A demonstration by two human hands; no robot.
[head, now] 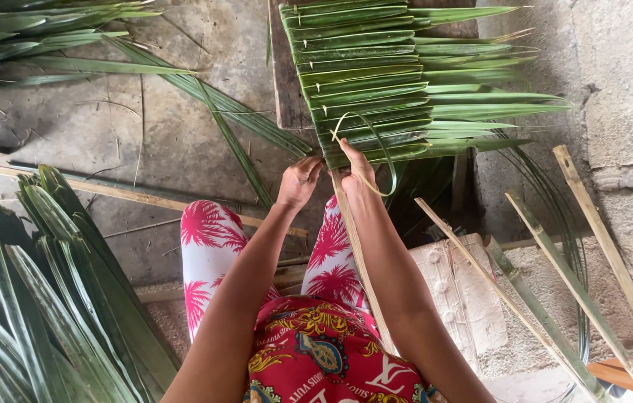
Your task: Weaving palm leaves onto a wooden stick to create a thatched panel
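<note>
Right hand [356, 173]: fingers closed in a pinch on a thin pale green strip [376, 153], which loops up over the lowest leaves and curls back down to the right of the hand. Left hand [299, 181]: fingers curled at the lower left edge of the leaf panel [365, 78]; whether they clamp a leaf or only press it cannot be determined.

The panel consists of folded green palm leaves laid side by side along a thin bamboo rod [361, 261] (the rod runs from between the hands down over the lap). The panel lies directly ahead of the hands, on a wooden plank [284, 82].

A stack of loose palm leaves [55, 291] lies to the left. Several bamboo slats [555, 283] lean to the right, near a concrete wall [622, 89].
</note>
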